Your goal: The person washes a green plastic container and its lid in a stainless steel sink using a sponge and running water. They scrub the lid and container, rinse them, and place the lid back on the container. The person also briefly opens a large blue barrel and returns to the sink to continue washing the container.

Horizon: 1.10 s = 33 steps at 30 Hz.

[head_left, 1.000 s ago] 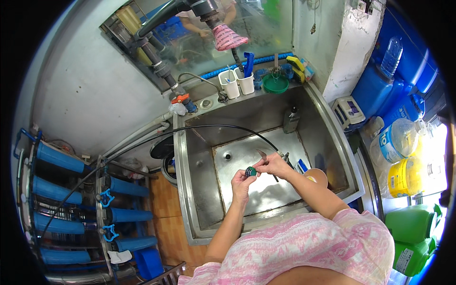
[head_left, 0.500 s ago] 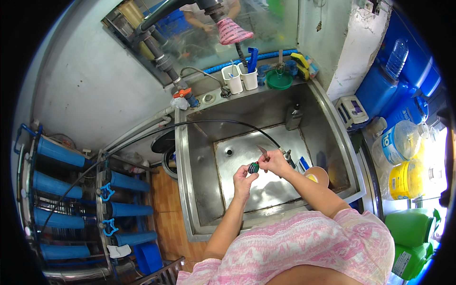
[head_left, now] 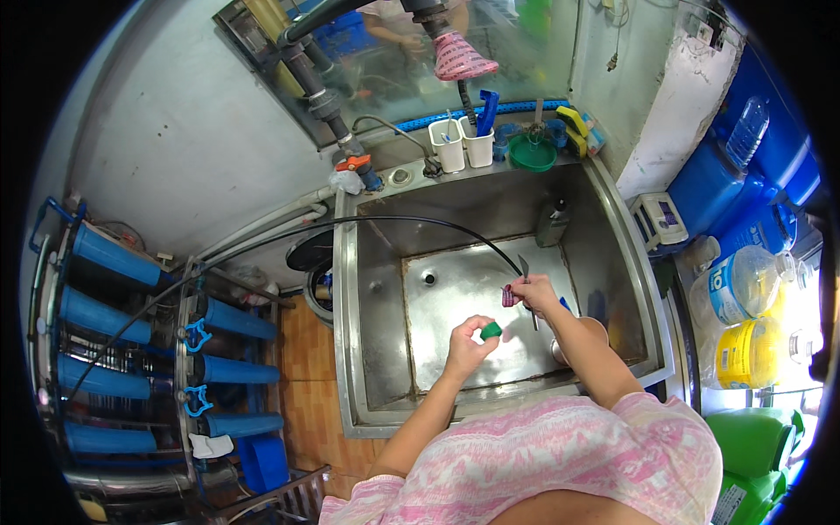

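Left hand (head_left: 470,346) raised over the steel sink (head_left: 347,315), I pinch a small green cap (head_left: 491,331) between thumb and fingertips, clear of the metal floor beneath it. Little more than those tips supports the cap, so a wet finger or a slackened pinch could, I judge, drop it into the basin. Beyond it, a black hose (head_left: 481,236) arcs over the sink and passes out of sight behind my other hand.

Just to the right and farther from my body, a crumpled maroon strip (head_left: 507,296) with pale markings juts from my right hand (head_left: 535,293), apart from the cap. That hand is closed around two things at once: the strip at its fingertips and a pointed metal blade (head_left: 524,265) standing up past the knuckles. It appears to be a small knife, though my fingers hide most of it. Sharing one grip is the larger risk: if I shift my fingers to free the strip, the blade could turn and nick them, or swing toward my left hand should the two meet. Farther right, a peach-coloured bowl (head_left: 598,328) sits partly hidden behind my forearm, where a careless elbow might knock it.
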Tool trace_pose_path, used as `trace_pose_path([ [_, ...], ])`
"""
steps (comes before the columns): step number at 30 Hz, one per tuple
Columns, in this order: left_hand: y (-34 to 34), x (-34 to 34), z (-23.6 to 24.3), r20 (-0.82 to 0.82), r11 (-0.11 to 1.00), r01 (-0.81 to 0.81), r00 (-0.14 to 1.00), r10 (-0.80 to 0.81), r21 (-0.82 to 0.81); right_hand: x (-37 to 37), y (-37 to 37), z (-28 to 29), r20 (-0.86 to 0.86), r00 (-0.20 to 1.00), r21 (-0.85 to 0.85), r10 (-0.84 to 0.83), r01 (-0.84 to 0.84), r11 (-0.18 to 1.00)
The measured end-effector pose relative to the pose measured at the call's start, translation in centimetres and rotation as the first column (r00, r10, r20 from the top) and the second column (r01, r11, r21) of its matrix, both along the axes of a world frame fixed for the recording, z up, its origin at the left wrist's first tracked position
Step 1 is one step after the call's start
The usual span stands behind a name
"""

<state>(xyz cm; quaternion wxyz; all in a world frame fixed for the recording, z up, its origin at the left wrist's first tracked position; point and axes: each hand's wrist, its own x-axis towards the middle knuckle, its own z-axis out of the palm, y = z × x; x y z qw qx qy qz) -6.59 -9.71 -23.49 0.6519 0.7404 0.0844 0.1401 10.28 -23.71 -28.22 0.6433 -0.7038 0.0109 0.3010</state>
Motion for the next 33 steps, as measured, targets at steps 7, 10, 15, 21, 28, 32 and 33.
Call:
trace_pose_path([
  [7,1.3,1.0,0.9,-0.369,0.887,-0.243,0.925,0.090,-0.393,-1.3,0.6,4.3,-0.233,0.967,0.329,0.101,-0.019,0.944],
  [10,1.3,1.6,1.7,-0.370,0.820,-0.205,0.929,-0.009,-0.534,-2.2,1.5,6.3,-0.151,0.963,0.305,0.224,-0.170,0.937],
  [15,1.8,1.9,2.0,-0.435,0.711,-0.270,0.899,-0.056,-0.650,-3.5,3.0,7.8,0.005,0.976,0.275,0.219,-0.212,0.938],
  [21,2.6,1.6,1.6,-0.375,0.477,-0.284,0.921,-0.104,-0.832,-5.1,4.9,9.3,-0.003,0.995,0.291,0.104,-0.099,0.951],
  [28,4.2,1.4,2.2,-0.270,0.169,-0.246,0.954,-0.131,-0.954,-6.6,7.2,11.2,0.349,0.930,0.127,0.115,-0.169,0.977],
  [32,6.3,0.6,2.6,-0.143,0.049,-0.136,0.974,-0.176,-0.989,-7.6,9.1,11.2,0.683,0.727,0.135,0.072,-0.222,0.966],
  [33,6.8,0.4,2.8,-0.142,0.081,-0.130,0.974,-0.175,-0.988,-7.7,9.5,11.2,0.756,0.651,0.114,0.070,-0.236,0.965],
])
